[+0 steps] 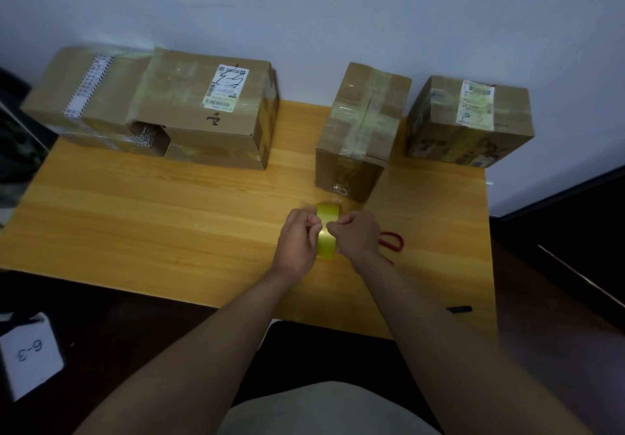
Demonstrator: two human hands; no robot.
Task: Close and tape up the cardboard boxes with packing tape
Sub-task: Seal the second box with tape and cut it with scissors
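1. Both hands meet over the front middle of the wooden desk point(135, 218), with a roll of yellowish packing tape point(327, 231) held upright between them.
2. The left hand point(297, 242) has a narrow grip, fingers curled against the left side of the roll.
3. The right hand point(358, 235) is likewise curled tight, pinching the roll at its right side near the top edge.
4. Just beyond the roll stands a small taped box point(363, 127), its top crossed with clear tape.
5. To its right, near the wall, sits another box point(470, 123) with pale labels on top.
6. At the left rear lies a large box point(206, 110) with a white shipping label, touching a flatter box point(84, 93) whose near end shows an open gap.
7. A red cord point(392, 242) lies on the desk just right of the right hand.
8. A dark pen-like object point(459, 309) rests at the desk's front right edge.
9. A white card marked "6-3" point(28, 353) sits low at the left.
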